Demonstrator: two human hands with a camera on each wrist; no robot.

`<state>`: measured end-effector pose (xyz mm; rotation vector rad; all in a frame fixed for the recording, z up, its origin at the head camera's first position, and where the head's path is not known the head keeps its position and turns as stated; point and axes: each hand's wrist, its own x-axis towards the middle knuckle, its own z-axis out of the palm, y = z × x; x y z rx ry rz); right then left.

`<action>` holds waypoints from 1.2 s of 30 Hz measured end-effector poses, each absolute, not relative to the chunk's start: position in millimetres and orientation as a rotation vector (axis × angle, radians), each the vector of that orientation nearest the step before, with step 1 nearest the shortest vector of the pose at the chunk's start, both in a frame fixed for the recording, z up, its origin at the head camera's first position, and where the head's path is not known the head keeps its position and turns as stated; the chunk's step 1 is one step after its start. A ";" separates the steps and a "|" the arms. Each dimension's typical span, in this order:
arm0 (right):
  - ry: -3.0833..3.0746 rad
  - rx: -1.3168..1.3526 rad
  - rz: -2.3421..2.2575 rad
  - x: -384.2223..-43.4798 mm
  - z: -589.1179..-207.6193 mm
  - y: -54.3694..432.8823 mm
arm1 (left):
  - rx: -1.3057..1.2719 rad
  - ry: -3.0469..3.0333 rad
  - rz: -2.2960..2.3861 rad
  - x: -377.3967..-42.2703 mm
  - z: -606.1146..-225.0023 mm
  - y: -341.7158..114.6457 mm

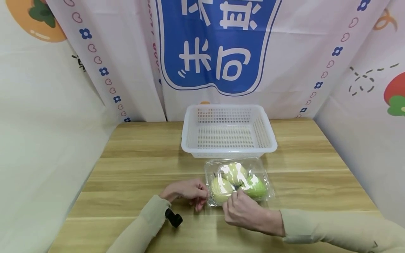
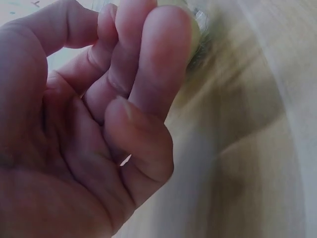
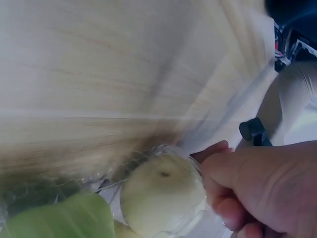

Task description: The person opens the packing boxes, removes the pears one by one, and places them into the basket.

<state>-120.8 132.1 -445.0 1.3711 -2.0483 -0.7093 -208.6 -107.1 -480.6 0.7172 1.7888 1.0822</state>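
A clear plastic clamshell box (image 1: 257, 165) holds two pale yellow round fruits (image 1: 221, 189) and a green fruit (image 1: 256, 188), seen through its shiny lid. At its left front corner, my left hand (image 1: 191, 191) pinches the box edge between thumb and forefinger; the lower fingers curl loosely in the left wrist view. My right hand (image 1: 245, 212) is curled at the front edge, gripping the plastic rim near the middle. In the right wrist view, a yellow fruit (image 3: 161, 196) lies under the plastic beside the right fingers, with the green fruit (image 3: 64, 218) farther left.
A white perforated basket (image 1: 229, 150) stands right behind the box, with nothing in it. Both sit on a wood-grain table (image 1: 136, 168). Printed white cloth (image 1: 294, 63) hangs at the back and along both sides. A black strap piece (image 1: 173, 218) sits at the left sleeve.
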 end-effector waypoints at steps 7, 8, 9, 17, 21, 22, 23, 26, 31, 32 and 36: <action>-1.941 1.286 -0.480 -129.3 -431.2 132.3 | 0.710 1.799 1.021 -208.1 -476.3 -110.1; -1.934 1.276 -0.458 -130.2 -429.0 132.5 | 0.711 1.804 1.015 -208.1 -475.9 -109.9; -1.925 1.274 -0.437 -130.7 -427.7 132.6 | 0.712 1.805 1.012 -208.2 -475.4 -109.8; -1.890 1.280 -0.406 -126.5 -419.0 135.4 | 0.711 1.814 1.021 -205.5 -474.0 -111.9; -1.884 1.253 -0.445 -132.8 -400.8 137.0 | 0.702 1.841 0.991 -202.4 -470.8 -113.8; -1.879 1.252 -0.470 -135.4 -396.0 137.6 | 0.699 1.845 0.986 -201.9 -470.1 -114.5; -1.873 1.254 -0.494 -138.1 -391.1 138.8 | 0.699 1.851 0.978 -201.1 -469.2 -115.0; -1.879 1.251 -0.560 -143.7 -378.0 145.7 | 0.683 1.861 0.971 -198.8 -467.2 -115.6; -1.890 1.239 -0.556 -147.7 -363.8 157.2 | 0.645 1.866 0.969 -196.3 -464.8 -116.9; -1.885 1.240 -0.548 -148.1 -361.9 157.8 | 0.650 1.861 0.967 -196.1 -464.9 -117.3; -1.864 1.241 -0.527 -150.7 -355.0 157.2 | 0.716 1.791 0.957 -195.8 -465.9 -119.4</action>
